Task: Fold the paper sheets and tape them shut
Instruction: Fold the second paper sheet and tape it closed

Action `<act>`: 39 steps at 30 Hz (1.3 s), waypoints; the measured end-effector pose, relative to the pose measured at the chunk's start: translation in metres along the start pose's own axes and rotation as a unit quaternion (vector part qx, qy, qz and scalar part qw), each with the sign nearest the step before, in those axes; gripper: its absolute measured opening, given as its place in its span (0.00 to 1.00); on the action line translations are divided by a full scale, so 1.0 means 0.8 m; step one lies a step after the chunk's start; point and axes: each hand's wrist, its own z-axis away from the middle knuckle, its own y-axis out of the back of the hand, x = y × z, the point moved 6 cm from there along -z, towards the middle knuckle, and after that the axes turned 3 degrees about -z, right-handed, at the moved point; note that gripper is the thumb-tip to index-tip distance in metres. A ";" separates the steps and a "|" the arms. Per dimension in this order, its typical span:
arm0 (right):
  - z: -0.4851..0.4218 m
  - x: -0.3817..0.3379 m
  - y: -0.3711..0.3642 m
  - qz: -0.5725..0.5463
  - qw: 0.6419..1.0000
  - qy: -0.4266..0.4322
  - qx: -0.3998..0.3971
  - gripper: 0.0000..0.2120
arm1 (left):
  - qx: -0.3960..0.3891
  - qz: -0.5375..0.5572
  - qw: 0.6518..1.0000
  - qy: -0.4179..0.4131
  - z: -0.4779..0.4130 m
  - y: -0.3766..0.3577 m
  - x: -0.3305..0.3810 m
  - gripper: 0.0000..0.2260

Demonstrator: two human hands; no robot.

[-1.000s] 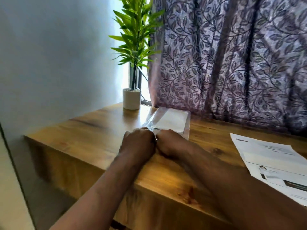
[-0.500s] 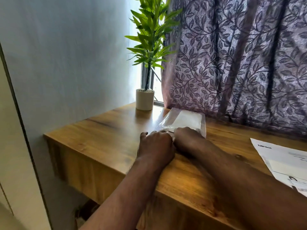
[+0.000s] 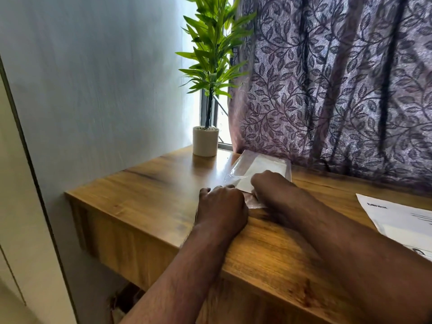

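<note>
The hands, knuckle to knuckle a second ago, have parted. The right hand (image 3: 271,187) has slid farther onto the clear plastic packet (image 3: 259,163), over its white paper. A strip of plastic now shows between it and the left hand (image 3: 222,206).

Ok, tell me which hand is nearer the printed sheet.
Right. The right hand is on the packet, left of the printed sheet; the left hand lies further left, beside the right one.

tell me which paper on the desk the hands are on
The folded white paper in clear wrap by the curtain: the left hand and right hand rest on it. The printed sheets lie apart, untouched.
</note>
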 end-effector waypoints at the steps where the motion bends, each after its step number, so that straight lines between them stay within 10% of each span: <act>1: 0.003 -0.003 0.001 0.011 1.000 0.011 -0.008 0.12 | 0.001 0.001 1.000 0.001 0.000 0.000 -0.001 0.13; 10: 0.043 -0.036 0.031 0.162 0.976 0.121 0.076 0.13 | -0.010 0.014 1.000 -0.002 0.001 -0.001 0.000 0.13; 39: 0.255 0.140 0.249 -0.158 0.845 0.159 0.485 0.05 | 0.082 0.016 0.995 -0.052 0.003 0.024 0.009 0.12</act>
